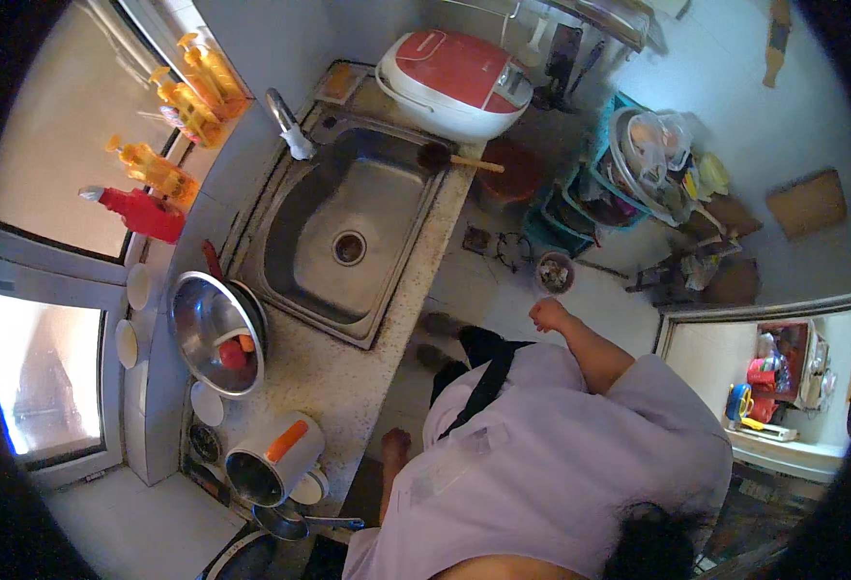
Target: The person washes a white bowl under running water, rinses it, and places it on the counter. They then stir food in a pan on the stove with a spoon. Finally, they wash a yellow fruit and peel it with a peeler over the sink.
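My right hand (550, 315) hangs over the floor with its fingers curled in, and I see nothing in it. My left hand (396, 444) hangs low beside the front edge of the stone worktop (338, 384), apart from it as far as I can tell; its fingers are too small and dark to read. Before me is a stainless steel sink (374, 210) with a drain and a faucet (291, 127). A brush with a wooden handle (479, 164) lies across the sink's corner. A steel bowl (197, 319) holds a red item (232, 355) and orange pieces.
A red and white rice cooker (454, 80) stands past the sink. A white pot (302, 428) and a small pan (284, 522) are at the worktop's other end. Pump bottles (161, 174) line the window ledge. Turquoise baskets (570, 206) and a small bin (554, 274) stand on the floor side.
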A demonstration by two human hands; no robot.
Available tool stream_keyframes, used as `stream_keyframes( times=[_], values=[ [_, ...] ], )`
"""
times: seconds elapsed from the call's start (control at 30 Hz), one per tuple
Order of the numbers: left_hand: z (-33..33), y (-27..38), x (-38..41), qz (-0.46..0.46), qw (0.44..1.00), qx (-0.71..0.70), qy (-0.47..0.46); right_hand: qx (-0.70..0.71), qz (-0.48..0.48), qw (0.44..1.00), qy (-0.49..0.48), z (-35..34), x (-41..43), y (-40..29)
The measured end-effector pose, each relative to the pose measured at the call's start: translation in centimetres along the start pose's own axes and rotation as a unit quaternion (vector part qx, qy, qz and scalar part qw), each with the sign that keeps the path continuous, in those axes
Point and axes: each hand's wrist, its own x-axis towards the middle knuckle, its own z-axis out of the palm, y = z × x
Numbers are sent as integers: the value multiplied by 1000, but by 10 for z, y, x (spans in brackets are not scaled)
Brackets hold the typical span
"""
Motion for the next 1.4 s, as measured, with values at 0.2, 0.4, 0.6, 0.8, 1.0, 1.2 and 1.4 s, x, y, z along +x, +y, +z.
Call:
stream_keyframes(
  times=[0.2,0.4,0.6,0.8,1.0,1.2,1.4],
  values=[
    [0,5,14,-187,980,-67,2,17,6,999,27,-2,22,7],
    [5,18,34,-251,967,-32,-1,-67,-49,996,-19,-10,63,-35],
    [1,43,83,-265,964,-6,-17,-8,-92,995,-24,-64,96,-24],
    [0,60,134,-270,962,21,-17,-45,-116,992,-10,-120,111,-22],
    [-5,56,193,-241,967,75,-43,-6,-85,996,-7,-157,133,-15],
    [-5,90,216,-224,972,24,-63,-45,-139,989,37,-199,137,-29],
    [-13,110,227,-211,972,14,-105,-37,-218,962,158,-227,103,-56]
  ],
)
